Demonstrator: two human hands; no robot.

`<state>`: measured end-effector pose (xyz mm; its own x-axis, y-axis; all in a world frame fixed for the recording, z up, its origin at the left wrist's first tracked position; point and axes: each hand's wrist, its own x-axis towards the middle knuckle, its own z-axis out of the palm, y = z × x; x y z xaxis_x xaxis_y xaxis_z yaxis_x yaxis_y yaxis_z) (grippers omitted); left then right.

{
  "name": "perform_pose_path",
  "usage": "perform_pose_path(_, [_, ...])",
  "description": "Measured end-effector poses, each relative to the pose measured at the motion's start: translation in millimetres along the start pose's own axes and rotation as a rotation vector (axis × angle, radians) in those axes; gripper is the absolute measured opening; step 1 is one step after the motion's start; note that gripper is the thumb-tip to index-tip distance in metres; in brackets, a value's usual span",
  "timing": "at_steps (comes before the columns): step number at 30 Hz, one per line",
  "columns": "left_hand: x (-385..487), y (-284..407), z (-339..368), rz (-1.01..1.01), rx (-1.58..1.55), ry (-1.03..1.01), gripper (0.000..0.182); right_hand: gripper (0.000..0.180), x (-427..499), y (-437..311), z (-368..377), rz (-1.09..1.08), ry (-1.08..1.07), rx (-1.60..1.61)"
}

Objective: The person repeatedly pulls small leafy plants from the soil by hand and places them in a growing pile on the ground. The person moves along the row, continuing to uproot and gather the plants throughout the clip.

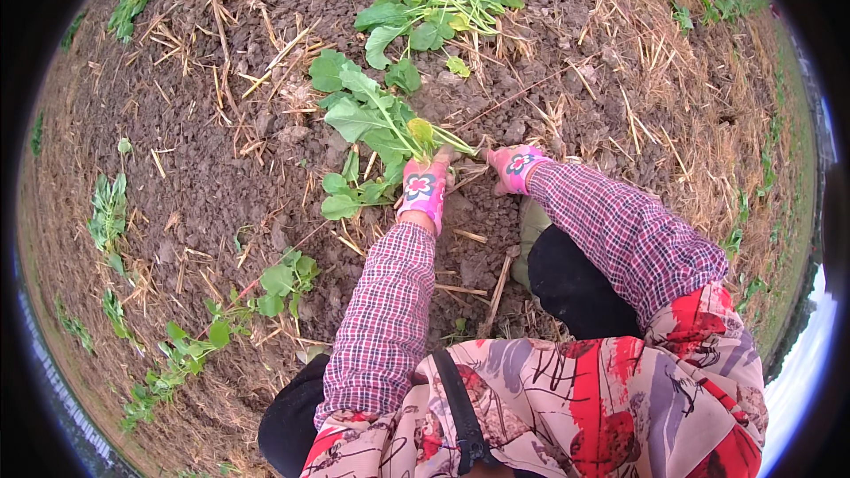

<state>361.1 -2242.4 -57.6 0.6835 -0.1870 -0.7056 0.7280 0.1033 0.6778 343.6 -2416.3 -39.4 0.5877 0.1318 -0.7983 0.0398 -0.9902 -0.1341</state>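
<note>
Both my hands wear pink gloves with a flower print. My left hand (pixel 425 189) grips a bunch of broad-leaved green seedlings (pixel 365 113), whose leaves spread up and left past the hand. One leaf in the bunch is yellow. Pale stems run from the bunch to the right, to the fingertips of my right hand (pixel 514 168). That hand is low over the soil with its fingers curled; whether it pinches the stem ends is hidden. Just left of my left hand, a small green plant (pixel 352 196) shows at the soil.
A heap of loose seedlings (pixel 431 0) lies on the cloddy soil (pixel 219 146) ahead. A thin reddish string (pixel 524 91) crosses the ground diagonally. Along it at lower left stands a row of seedlings (pixel 192 348). Straw (pixel 282 56) is scattered about. My boot (pixel 531 239) is below my right hand.
</note>
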Motion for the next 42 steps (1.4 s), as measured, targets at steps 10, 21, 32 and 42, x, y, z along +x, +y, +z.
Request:
perform_pose_path(10, [34, -26, 2, 0.241, 0.638, 0.115, 0.032, 0.061, -42, 25, -3, 0.063, 0.241, 0.320])
perform_pose_path(21, [27, -22, 14, 0.180, 0.791, 0.200, 0.034, 0.058, 14, 20, 15, -0.118, 0.316, 0.404])
perform_pose_path(32, [31, -20, 13, 0.199, 0.707, 0.138, 0.035, 0.014, 15, 20, 6, -0.082, 0.419, -0.098])
perform_pose_path(42, [8, 12, 22, 0.230, 0.804, 0.221, 0.038, 0.025, 46, -3, 1, 0.154, 0.299, 0.235])
